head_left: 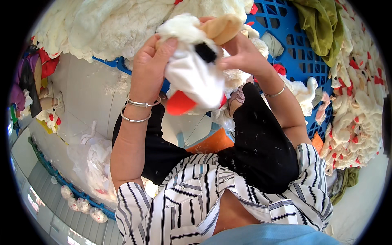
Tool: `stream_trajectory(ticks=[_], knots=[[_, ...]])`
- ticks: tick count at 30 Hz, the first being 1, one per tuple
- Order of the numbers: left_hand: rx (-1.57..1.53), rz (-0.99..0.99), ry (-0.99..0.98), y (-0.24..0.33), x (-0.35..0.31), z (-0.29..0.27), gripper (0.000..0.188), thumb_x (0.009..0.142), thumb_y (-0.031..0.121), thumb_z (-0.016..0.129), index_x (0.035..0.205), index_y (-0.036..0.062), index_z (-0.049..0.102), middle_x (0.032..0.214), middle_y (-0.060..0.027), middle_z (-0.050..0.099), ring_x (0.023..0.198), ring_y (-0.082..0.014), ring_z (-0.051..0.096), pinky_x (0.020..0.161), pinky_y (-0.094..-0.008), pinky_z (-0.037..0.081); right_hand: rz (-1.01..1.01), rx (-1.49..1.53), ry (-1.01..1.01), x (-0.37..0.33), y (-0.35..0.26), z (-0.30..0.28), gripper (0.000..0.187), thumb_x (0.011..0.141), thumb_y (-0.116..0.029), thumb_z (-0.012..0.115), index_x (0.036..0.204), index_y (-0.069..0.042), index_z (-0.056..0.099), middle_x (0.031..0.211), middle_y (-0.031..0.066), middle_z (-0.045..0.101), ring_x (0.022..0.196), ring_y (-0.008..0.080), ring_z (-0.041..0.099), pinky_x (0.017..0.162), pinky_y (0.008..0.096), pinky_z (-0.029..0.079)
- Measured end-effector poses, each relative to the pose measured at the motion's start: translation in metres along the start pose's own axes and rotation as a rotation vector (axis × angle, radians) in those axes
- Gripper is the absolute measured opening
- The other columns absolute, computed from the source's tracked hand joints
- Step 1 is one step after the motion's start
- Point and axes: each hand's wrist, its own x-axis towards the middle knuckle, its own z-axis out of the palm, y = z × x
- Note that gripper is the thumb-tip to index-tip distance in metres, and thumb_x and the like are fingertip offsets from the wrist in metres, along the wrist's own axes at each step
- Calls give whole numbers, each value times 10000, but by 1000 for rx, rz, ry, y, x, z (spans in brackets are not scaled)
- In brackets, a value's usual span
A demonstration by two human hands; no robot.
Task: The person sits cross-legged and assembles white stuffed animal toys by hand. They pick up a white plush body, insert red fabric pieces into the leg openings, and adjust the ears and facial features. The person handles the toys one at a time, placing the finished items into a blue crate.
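Observation:
Both hands hold up a limp white plush toy skin (192, 75) in front of my knees. It has fluffy fur at the top, a tan ear-like piece, a black patch and red parts at its lower end. My left hand (157, 53) grips its left edge, thumb on the front and fingers mostly hidden behind. On the other side, my right hand (241, 53) is closed on the plush beside the black patch, below the tan piece (222, 29). Some right fingertips are hidden behind the fur.
White plush skins (106, 28) are heaped across the far side. Blue plastic grid pallets (298, 45) lie at the far right, with green cloth (320, 24) over them. More plush pieces with red parts (355, 118) pile up at right. A clear plastic bag (98, 171) lies on the left floor.

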Motion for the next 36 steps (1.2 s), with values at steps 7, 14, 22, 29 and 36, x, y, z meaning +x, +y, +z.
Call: stream_trajectory(ticks=[7,14,22,29,36], knots=[[165,165,58,22,4,-32,213,924,98,545,1080,12,662,952,-23,657,772,-49,580,627,-171,452,57,-284,448,-7,7,-52,307,959,-274,579,1104,-8,629,1023,84,644,930,139,614,831,282,502],[177,306,212,43,13,-76,191,954,94,522,1096,28,630,1028,-59,641,812,-103,599,674,-231,494,-241,104,637,1,-51,-67,196,972,-182,561,910,-16,648,850,30,659,771,104,628,714,243,495],[1063,455,-79,34,13,-41,389,858,220,655,1199,40,601,1197,-81,600,1131,-211,540,964,-339,406,-97,-254,64,-3,-60,-11,230,957,-184,581,1022,26,652,946,52,658,861,93,619,739,211,483],[866,206,-306,11,2,-10,279,861,157,657,1107,27,640,973,-44,669,947,-143,575,862,-284,443,-288,-165,403,32,-81,-5,115,941,-111,607,888,-10,622,833,-17,612,754,41,526,697,186,427],[384,45,-30,3,1,-2,313,954,280,591,1077,1,664,896,3,675,829,-61,570,743,-225,467,-368,-746,90,15,-46,34,157,787,-10,711,928,-20,642,862,51,625,756,147,586,673,247,473]])
